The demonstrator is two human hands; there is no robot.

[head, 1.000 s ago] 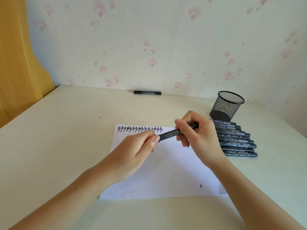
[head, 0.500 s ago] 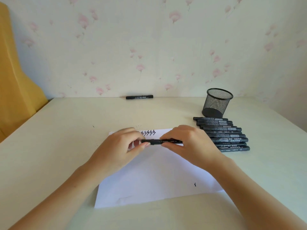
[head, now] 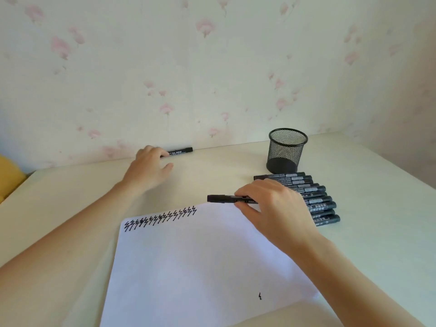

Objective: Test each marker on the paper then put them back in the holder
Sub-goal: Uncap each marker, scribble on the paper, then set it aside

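A white paper (head: pixel 193 260) lies in front of me, with a row of black zigzag marks along its top edge and one small mark near its lower right. My right hand (head: pixel 276 208) grips a capped black marker (head: pixel 220 198) held level just beyond the paper's top right corner. My left hand (head: pixel 147 169) reaches to the far edge of the table, its fingers on the left end of a lone black marker (head: pixel 180 151) by the wall. A black mesh holder (head: pixel 286 151) stands upright at the right. Several black markers (head: pixel 313 197) lie in a row before it.
The pale table (head: pixel 70 201) meets a flowered wall at the back. A yellow object (head: pixel 9 178) sits past the table's left edge. The row of markers lies directly right of my right hand.
My left hand let go of the marker and reached far forward to the lone marker by the wall. The right hand keeps the capped marker and shifted right. The camera tilted up.
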